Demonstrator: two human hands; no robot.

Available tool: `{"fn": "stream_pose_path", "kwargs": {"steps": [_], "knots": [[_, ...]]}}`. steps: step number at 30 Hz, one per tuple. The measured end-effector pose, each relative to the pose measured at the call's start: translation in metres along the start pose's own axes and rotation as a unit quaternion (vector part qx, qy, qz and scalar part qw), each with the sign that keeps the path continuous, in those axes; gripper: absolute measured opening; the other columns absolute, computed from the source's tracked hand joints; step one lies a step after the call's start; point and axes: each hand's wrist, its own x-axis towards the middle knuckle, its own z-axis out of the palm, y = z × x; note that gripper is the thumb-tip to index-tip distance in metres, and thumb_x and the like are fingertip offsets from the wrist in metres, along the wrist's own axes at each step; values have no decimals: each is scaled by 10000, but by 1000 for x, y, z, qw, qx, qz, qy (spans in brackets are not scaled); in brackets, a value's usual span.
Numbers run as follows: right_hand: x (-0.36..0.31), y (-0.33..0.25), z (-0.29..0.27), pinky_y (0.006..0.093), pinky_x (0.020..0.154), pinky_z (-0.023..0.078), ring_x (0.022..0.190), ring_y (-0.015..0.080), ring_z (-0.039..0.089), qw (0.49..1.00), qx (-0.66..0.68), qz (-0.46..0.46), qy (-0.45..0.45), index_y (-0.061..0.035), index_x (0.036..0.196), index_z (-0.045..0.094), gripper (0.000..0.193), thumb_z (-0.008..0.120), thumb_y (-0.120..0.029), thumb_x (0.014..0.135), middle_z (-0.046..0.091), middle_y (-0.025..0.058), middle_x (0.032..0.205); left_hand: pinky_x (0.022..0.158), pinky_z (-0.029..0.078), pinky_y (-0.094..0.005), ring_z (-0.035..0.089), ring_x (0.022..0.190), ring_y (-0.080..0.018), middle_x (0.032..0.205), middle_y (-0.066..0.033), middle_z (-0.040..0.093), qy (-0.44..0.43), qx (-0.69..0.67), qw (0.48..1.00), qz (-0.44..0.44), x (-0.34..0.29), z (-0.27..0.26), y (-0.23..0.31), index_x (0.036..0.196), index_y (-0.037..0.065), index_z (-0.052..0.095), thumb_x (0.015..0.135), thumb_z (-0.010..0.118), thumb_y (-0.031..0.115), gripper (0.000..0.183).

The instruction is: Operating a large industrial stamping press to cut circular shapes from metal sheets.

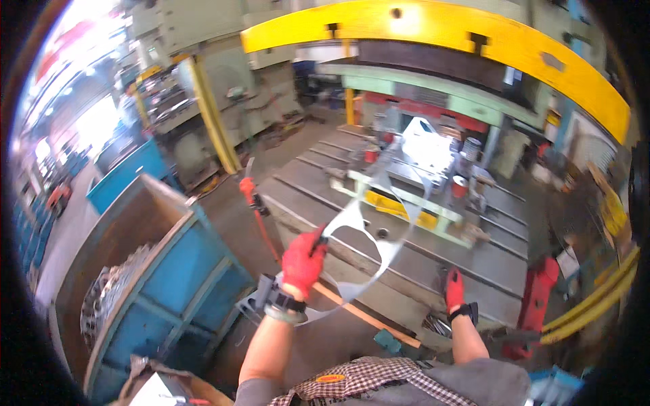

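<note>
While left hand [302, 262] grips it, metal scrap strip [371, 223] arches forward, right hand [454, 289] apart

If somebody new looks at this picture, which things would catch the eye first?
First, the left hand in a red glove, mid-picture, with its grip on a thin cut-out metal sheet over the press table. Next, the yellow beam arching across the top. At the lower left stands a blue bin with metal scrap inside.

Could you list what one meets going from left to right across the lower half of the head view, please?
Blue bin of metal scrap → left hand in a red glove, gripping a thin sheet-metal cutout → right hand on the press table → red block.
</note>
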Motion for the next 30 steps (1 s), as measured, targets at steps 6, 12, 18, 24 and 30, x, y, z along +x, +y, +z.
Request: {"fn": "stream_pose_path", "kwargs": {"steps": [6,12,18,24,30], "knots": [[18,-148,108,330,917,370,1012,200,519,750,555,108,-343,-98,1183,503,471,392,-450,891,556,69,1132,784,440,-385,552,891,-318,941,-141,594,8,63,997,36,-97,-34,-59,1162,115,549,747,584,129,417],[-3,-152,189,363,881,458,995,241,566,670,568,138,-458,-79,1223,483,479,466,-409,877,569,109,1139,784,424,-389,534,900,-322,937,-121,582,98,105,987,-74,-203,-78,-71,1151,115,552,741,575,109,411],[-82,-169,313,300,874,457,1108,169,495,755,488,-79,-430,-131,1312,371,420,449,-249,917,486,79,1254,929,385,-365,500,1070,-305,1142,-144,536,245,164,931,-215,-314,-127,-62,1211,109,509,750,598,114,469],[-127,-405,342,234,650,419,769,109,507,720,414,-258,-493,-117,1127,495,228,462,-137,901,563,16,1014,893,399,-272,538,1038,-189,1129,-76,570,493,3,802,-337,-498,-143,-37,1212,37,497,834,564,126,394],[-27,-586,429,270,741,443,815,150,534,681,429,-369,-465,-68,1078,518,223,483,-93,859,566,41,928,778,443,-246,593,875,-146,964,-69,630,626,-119,647,-419,-619,-116,-13,1147,31,544,847,556,148,322]]}}
